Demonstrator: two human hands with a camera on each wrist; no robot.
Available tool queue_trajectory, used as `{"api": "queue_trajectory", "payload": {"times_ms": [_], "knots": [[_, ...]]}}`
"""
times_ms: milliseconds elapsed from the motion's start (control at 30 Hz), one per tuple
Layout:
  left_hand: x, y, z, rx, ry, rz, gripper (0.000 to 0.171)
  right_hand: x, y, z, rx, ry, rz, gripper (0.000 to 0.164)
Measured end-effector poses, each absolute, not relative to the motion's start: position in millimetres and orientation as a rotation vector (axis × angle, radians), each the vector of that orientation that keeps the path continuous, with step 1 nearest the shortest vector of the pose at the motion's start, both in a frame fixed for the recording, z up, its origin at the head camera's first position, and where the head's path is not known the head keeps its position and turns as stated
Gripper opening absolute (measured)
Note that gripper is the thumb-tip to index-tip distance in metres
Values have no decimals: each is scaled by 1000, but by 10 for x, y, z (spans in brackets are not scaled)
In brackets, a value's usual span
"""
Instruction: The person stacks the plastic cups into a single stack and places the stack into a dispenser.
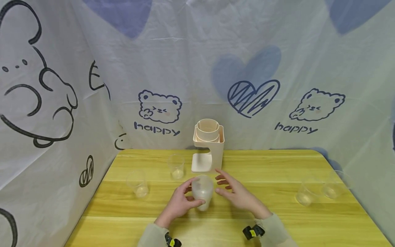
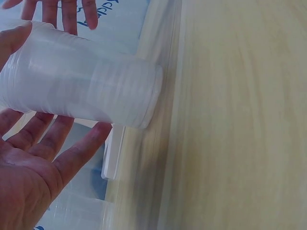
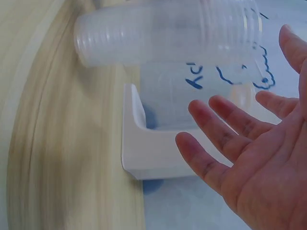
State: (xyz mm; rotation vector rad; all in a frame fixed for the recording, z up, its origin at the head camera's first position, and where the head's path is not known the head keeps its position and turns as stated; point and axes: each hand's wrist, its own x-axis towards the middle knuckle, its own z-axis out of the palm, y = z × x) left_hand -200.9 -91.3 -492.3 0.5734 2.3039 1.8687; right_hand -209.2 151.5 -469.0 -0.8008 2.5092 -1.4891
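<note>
My left hand (image 1: 180, 202) holds a stack of clear plastic cups (image 1: 202, 192) around its side, thumb in front and fingers behind. In the left wrist view the stack (image 2: 91, 72) has its base close over the table, with the left thumb (image 2: 13, 42) across its upper part. Opposite it, my right hand (image 1: 239, 195) is held apart from the stack, its fingers spread. The right wrist view shows the right palm (image 3: 273, 167) turned toward the stack (image 3: 163, 33), holding nothing. Behind both hands stands a cream stand with a round holder (image 1: 217, 154).
Clear cups stand on the wooden table (image 1: 247, 236): one left of the stand (image 1: 177, 171), one farther left (image 1: 141, 188), and a pair at the right, the nearer cup (image 1: 305, 196) beside the other (image 1: 331, 190). A printed curtain (image 1: 191, 68) hangs behind and at the sides.
</note>
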Motion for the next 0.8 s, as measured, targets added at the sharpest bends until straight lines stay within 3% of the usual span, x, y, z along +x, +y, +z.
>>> {"api": "queue_trajectory", "payload": {"times_ms": [300, 800], "knots": [[-1940, -907, -4801, 575, 2296, 1882, 71, -1968, 1811, -4633, -722, 2672, -1539, 61], [-1933, -900, -4800, 565, 2287, 1888, 70, -1856, 2606, -4569, -325, 3061, -1424, 75]]}}
